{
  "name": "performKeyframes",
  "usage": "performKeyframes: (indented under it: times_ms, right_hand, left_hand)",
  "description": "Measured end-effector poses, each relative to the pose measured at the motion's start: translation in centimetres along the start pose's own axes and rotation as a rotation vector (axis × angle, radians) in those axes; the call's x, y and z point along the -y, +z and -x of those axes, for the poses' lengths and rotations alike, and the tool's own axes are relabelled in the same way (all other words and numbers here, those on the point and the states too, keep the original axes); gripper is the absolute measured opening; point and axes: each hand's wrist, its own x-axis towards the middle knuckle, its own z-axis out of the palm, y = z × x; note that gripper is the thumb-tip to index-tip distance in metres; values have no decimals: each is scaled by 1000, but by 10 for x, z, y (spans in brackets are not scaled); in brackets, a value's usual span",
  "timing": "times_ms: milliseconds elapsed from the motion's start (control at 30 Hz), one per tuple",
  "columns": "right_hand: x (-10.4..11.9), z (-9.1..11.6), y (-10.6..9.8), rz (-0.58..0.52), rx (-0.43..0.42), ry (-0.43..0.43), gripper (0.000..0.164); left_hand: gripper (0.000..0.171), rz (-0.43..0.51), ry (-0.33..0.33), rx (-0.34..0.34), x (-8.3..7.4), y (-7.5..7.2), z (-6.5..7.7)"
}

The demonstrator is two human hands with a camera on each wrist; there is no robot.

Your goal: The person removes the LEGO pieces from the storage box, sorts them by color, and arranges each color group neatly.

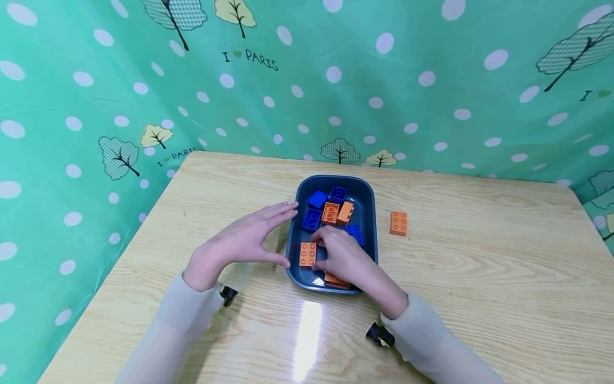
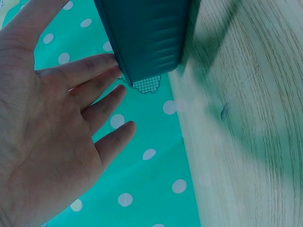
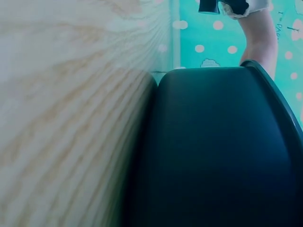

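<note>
From where I stand, the person's left hand [image 1: 249, 237] is spread, fingers straight, fingertips and thumb at the left rim of a dark-blue rounded rectangular plastic tray [image 1: 363, 210] on the pale wood-grain table [image 1: 479, 256], gripping nothing. The right hand [image 1: 342, 256] reaches inside, thumb and forefinger bent around the ends of an orange six-stud plastic brick [image 1: 308, 254], seemingly pinching it; how firmly, I cannot tell. That brick sits in the tray's near left part, studs up. The hold looks weighted to its right side, so the brick could twist or slip if lifted that way. Just under the same hand, a tipped orange plastic brick [image 1: 337, 281] could get knocked by the palm. A hard push from the left hand might slide the tray toward the loose orange six-stud brick [image 1: 398, 223] lying on the table to its right.
</note>
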Motion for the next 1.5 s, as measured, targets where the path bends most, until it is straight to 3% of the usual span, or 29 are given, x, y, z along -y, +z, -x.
performKeyframes:
  times_ms: [200,467,700,933,1233,1500]
  right_hand:
    - [-3,5,-3,-118,-20,-27,48]
    - [-6,11,-7,-197,-20,-66,47]
    - [-8,23,-29,-355,-67,-98,49]
    - [-21,33,-55,-474,-165,-109,48]
    - [-52,48,-89,-488,-320,-45,47]
    - [-88,57,-105,-456,-430,-47,45]
  left_hand:
    - [105,-7,-2,1,0,0,1]
    - [105,-5,-5,-1,-1,1,1]
    - [105,1,-4,2,-2,1,1]
    - [105,4,-14,4,-1,0,0]
    - [106,-3,-6,6,-2,0,1]
    - [105,-7,-16,3,-1,0,1]
